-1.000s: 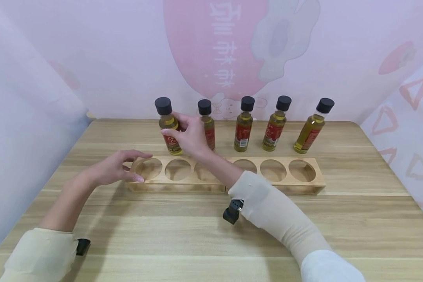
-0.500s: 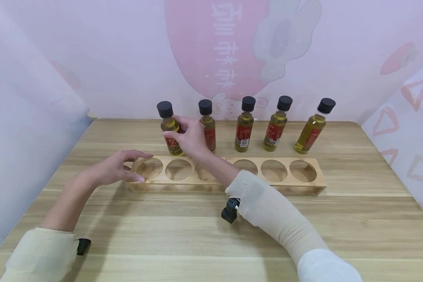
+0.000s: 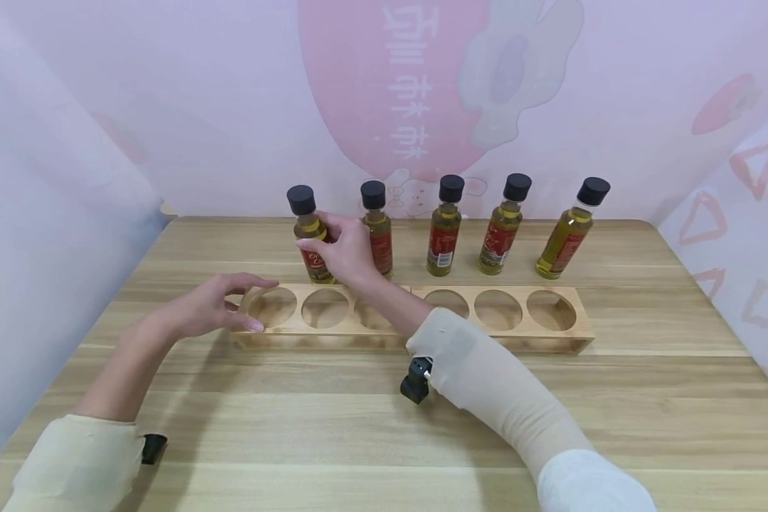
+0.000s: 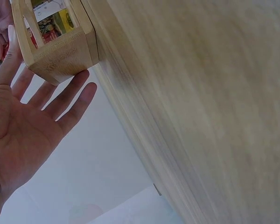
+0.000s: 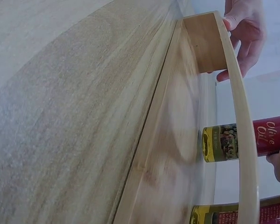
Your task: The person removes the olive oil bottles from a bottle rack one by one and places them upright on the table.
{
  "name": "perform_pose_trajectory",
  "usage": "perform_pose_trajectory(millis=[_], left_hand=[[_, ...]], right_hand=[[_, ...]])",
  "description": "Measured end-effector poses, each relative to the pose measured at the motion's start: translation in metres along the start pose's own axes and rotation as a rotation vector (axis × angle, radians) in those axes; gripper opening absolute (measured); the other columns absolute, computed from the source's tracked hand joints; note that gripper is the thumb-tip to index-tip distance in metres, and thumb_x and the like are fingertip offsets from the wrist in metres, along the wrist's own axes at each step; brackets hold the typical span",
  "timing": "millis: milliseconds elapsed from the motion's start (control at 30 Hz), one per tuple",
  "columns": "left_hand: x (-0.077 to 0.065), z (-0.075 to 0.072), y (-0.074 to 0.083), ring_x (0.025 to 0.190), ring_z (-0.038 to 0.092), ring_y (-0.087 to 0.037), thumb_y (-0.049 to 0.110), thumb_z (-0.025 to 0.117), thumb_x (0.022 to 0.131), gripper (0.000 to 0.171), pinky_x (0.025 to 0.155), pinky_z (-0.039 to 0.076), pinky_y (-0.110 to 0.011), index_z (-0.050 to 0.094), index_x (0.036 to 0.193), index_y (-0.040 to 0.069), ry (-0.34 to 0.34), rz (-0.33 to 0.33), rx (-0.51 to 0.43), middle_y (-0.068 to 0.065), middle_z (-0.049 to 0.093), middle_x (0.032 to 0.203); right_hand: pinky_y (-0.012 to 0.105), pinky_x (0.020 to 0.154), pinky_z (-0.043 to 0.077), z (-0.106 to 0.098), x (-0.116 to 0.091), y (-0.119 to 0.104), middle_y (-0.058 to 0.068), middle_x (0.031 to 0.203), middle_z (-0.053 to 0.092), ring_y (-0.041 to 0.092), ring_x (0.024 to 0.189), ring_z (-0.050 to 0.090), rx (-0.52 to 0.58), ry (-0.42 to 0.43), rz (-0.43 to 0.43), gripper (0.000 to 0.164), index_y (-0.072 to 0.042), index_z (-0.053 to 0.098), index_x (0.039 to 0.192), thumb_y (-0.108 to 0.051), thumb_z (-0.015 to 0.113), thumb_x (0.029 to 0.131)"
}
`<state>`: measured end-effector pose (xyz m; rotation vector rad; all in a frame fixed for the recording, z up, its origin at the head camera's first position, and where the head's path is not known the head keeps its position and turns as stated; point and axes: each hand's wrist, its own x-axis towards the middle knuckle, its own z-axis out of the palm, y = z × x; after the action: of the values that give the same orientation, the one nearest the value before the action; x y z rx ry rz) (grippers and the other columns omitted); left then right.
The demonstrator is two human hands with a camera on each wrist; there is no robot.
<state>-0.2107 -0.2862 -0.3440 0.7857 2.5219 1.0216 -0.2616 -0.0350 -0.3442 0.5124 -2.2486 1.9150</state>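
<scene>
My right hand (image 3: 350,250) grips an olive oil bottle (image 3: 316,267) with a black cap and red label, behind the left part of a long wooden rack (image 3: 299,324). In the right wrist view the held bottle (image 5: 263,135) shows upright beyond the rack's rail (image 5: 245,116). My left hand (image 3: 198,307) holds the rack's left end, thumb at the front edge and fingers at the back. Seen in the left wrist view, those fingers (image 4: 67,100) lie nearly straight along the end panel (image 4: 65,56). Round holes line the rack's top.
Right of the held bottle, more olive oil bottles stand in a row: one partly behind my hand (image 3: 381,249), then a middle bottle (image 3: 444,242), another (image 3: 499,242) and a far right one (image 3: 563,245). A printed curtain (image 3: 230,107) hangs behind the wooden table (image 3: 294,427).
My right hand and the bottle have come slightly down and toward the rack, mostly in the first half second. The left hand stays on the rack's end.
</scene>
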Motion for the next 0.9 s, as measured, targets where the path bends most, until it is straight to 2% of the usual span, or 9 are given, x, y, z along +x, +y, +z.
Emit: perform_pose_trajectory(millis=[300,500,700,900], left_hand=[[0.0001,0.0005,0.0003,0.141,0.039,-0.056,0.011,0.084,0.087,0.069,0.101,0.051,-0.066,0.053,0.146,-0.005,-0.003,-0.008,0.003,-0.026,0.05,0.152],[0.0003,0.0001,0.0,0.141,0.039,-0.056,0.01,0.084,0.087,0.068,0.1,0.051,-0.067,0.053,0.146,-0.005,0.0,-0.001,-0.007,-0.026,0.051,0.151],[0.0001,0.0002,0.0003,0.141,0.039,-0.055,0.01,0.084,0.087,0.068,0.1,0.051,-0.067,0.053,0.145,-0.006,0.001,-0.002,-0.002,-0.026,0.051,0.151],[-0.0003,0.0004,0.0013,0.14,0.04,-0.055,0.011,0.084,0.087,0.069,0.1,0.052,-0.066,0.053,0.146,-0.005,0.0,-0.001,0.009,-0.026,0.051,0.151]], right_hand=[[0.02,0.092,0.057,0.0024,0.0019,0.002,0.016,0.125,0.072,0.025,0.114,0.072,0.021,0.011,0.018,0.05,0.001,0.067,0.135,-0.002,0.082,0.088],[0.029,0.097,0.058,0.0028,0.0037,0.0034,0.017,0.126,0.071,0.028,0.116,0.07,0.03,0.019,0.028,0.051,0.001,0.066,0.135,-0.002,0.082,0.087],[0.021,0.093,0.058,0.0033,0.0043,0.0043,0.015,0.126,0.072,0.025,0.115,0.071,0.017,0.02,0.038,0.052,-0.001,0.066,0.136,-0.005,0.082,0.088],[0.022,0.094,0.057,0.0043,0.0045,0.0038,0.014,0.129,0.071,0.024,0.116,0.071,0.011,0.022,0.051,0.053,-0.002,0.065,0.138,-0.006,0.082,0.088]])
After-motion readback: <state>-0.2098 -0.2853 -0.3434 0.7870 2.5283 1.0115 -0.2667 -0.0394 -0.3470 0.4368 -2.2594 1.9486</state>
